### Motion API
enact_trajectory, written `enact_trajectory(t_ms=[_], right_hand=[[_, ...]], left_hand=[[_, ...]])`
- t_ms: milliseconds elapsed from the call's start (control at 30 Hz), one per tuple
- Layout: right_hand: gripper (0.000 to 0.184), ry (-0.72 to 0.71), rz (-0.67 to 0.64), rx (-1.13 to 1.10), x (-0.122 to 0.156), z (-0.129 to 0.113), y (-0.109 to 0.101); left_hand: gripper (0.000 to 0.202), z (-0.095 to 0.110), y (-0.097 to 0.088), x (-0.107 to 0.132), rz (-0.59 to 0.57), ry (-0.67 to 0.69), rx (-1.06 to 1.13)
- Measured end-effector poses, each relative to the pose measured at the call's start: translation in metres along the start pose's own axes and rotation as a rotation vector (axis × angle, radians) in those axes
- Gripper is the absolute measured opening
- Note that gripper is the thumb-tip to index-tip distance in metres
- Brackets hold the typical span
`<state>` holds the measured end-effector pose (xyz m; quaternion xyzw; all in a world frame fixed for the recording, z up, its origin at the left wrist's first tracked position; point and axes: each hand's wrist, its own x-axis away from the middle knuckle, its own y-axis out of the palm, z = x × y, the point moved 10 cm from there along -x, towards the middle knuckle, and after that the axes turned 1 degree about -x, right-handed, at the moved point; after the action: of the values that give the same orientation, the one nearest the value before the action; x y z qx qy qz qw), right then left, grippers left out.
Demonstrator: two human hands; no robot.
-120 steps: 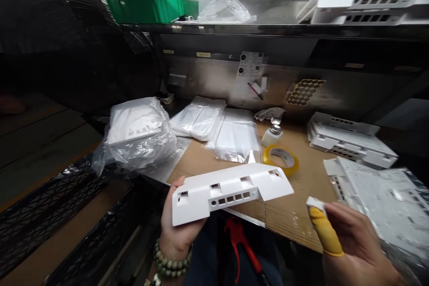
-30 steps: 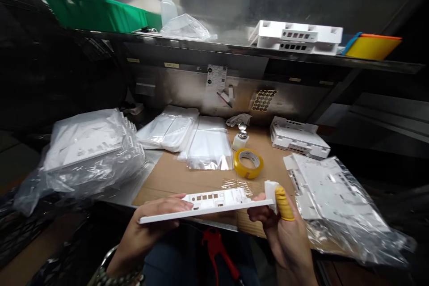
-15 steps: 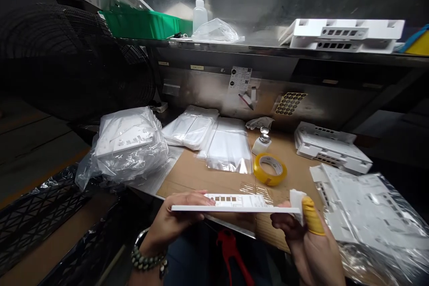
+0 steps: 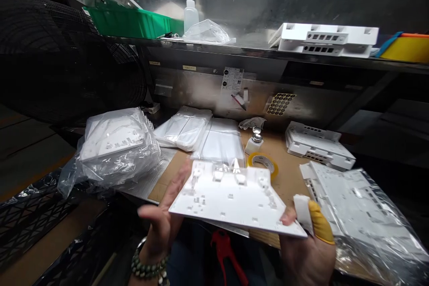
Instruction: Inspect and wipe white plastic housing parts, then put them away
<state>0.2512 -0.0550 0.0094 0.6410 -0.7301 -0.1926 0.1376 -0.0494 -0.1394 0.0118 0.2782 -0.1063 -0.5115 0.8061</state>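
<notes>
Both hands hold a white plastic cover panel above the near edge of the cardboard-covered bench. Its ribbed inner face is turned up towards me. My left hand supports the panel's left side from beneath, fingers spread along its edge. My right hand grips the right corner. That hand wears a yellow finger cot and pinches a small white pad against the panel's corner.
Bagged white panels lie at the left, another bagged stack at the right. Clear bags, yellow tape roll, small dispenser bottle and bare white housings sit behind. A black fan stands left. Red-handled pliers lie below.
The panel has been tipped from edge-on to showing its inner face. Four seconds ago only my left hand held it, outer side towards me.
</notes>
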Motion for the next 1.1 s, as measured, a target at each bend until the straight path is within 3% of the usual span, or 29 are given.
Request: enact_trajectory(t_ms=[33, 100, 200, 267, 367, 433, 600, 700, 800, 933, 1100], right_hand=[[0.038, -0.038, -0.005, -0.014, 0.001, -0.003, -0.001], [0.03, -0.095, 0.001, -0.039, 0.002, -0.004, -0.007], [0.025, -0.127, -0.035, 0.067, -0.002, 0.001, -0.019], [0.028, -0.107, -0.095, 0.217, -0.009, 0.008, -0.025], [0.037, -0.252, -0.15, 0.517, -0.013, -0.005, -0.026], [0.037, -0.42, -0.212, 0.681, -0.002, -0.019, -0.009], [0.041, -0.565, -0.73, 0.752, 0.073, -0.007, 0.087], [0.037, -0.647, -0.813, 0.699, 0.106, -0.001, 0.124], [0.026, -0.73, -0.845, 0.695, 0.117, 0.003, 0.136], [0.023, -0.772, -0.865, 0.783, 0.111, 0.006, 0.131], [0.021, -0.778, -0.832, 0.757, 0.118, 0.002, 0.139]], left_hand=[[0.078, -0.012, -0.001, -0.001, 0.046, -0.102, 0.166], [0.069, -0.038, 0.014, 0.0, 0.01, -0.365, 0.41], [0.07, -0.057, 0.038, 0.008, -0.144, -0.68, 0.488], [0.071, -0.064, 0.036, 0.009, -0.136, -0.766, 0.472], [0.072, -0.07, 0.024, 0.007, -0.015, -0.755, 0.461], [0.073, -0.071, 0.02, 0.006, 0.062, -0.708, 0.461], [0.075, -0.052, 0.03, 0.003, 0.219, -0.449, 0.42], [0.078, -0.043, 0.04, 0.005, 0.214, -0.369, 0.413], [0.078, -0.042, 0.036, 0.007, 0.223, -0.37, 0.408], [0.071, -0.043, 0.026, 0.007, 0.242, -0.355, 0.383], [0.07, -0.044, 0.032, 0.007, 0.223, -0.357, 0.42]])
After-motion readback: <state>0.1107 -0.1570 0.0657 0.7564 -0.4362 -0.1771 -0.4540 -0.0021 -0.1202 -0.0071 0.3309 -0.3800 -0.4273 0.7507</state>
